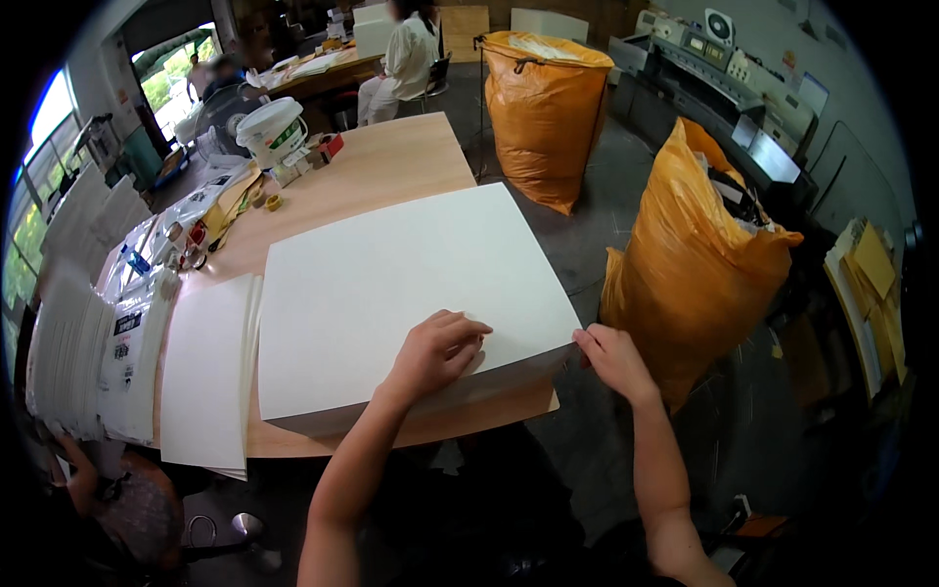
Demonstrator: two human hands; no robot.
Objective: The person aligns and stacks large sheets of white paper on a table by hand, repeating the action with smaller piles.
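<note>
A thick stack of large white paper sheets lies on the wooden table in front of me. My left hand is over the near part of its top sheet, fingers loosely bent and thumb apart from them, with nothing visible held. At the near right corner of the stack, my right hand has its thumb and fingers closed on the edge of the paper. How many sheets it pinches is hidden. To the left of the stack, a lower pile of narrower white sheets overhangs the table's front edge.
Right of the table stand two orange sacks. A white bucket, tape rolls and wrapped stacks occupy its left side. One person sits at another table behind; another person's arm shows at lower left.
</note>
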